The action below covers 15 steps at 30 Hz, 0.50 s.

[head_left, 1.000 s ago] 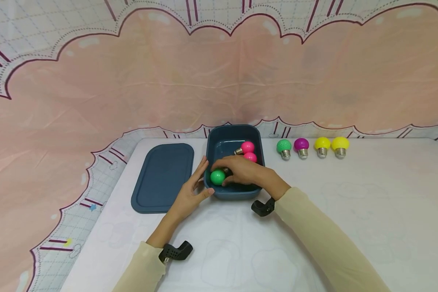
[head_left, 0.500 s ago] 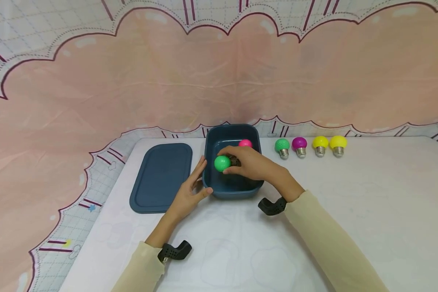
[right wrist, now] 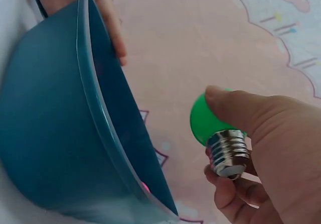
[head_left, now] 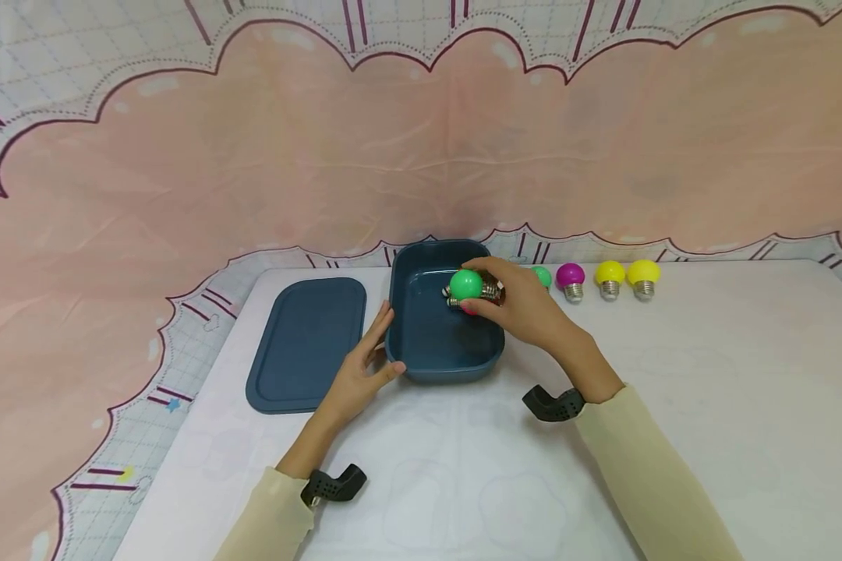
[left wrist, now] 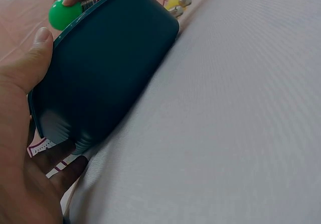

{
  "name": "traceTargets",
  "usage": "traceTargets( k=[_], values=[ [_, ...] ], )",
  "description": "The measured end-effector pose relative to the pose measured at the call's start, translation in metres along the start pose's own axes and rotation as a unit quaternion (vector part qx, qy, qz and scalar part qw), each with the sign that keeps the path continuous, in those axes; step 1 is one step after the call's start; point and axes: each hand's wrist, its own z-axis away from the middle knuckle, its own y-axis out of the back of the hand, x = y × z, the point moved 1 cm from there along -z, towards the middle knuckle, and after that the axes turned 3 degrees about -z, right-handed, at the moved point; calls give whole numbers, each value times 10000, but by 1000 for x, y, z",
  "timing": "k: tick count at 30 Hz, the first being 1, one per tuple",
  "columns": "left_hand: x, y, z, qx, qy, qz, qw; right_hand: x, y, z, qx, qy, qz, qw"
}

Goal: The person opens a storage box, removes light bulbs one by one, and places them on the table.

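My right hand pinches a green light bulb between thumb and fingers, over the right part of a dark blue box. In the right wrist view the green bulb is above the rim, its metal screw base towards the palm. Beneath it, mostly hidden, pink bulbs lie in the box with screw bases showing. My left hand rests against the box's left side, fingers extended. In the left wrist view its thumb lies at the rim and the other fingers touch the outer wall.
A flat dark blue lid lies left of the box. Right of it, along the table's back edge, stand a partly hidden green bulb, a purple bulb and two yellow bulbs. A patterned cloth hangs behind.
My right hand has lifted the green bulb from the box's front left and carried it back and right, over the pink bulbs. My left hand has stayed at the box's side.
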Motion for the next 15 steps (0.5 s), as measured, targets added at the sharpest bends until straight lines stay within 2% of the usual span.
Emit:
traceTargets(
  k=[8, 15],
  values=[
    [0, 0, 0, 35, 4, -15, 10000, 10, 12, 12, 493, -587, 194, 9969],
    [1, -1, 0, 36, -9, -46, 10000, 22, 21, 21, 917, -264, 362, 9948]
  ],
)
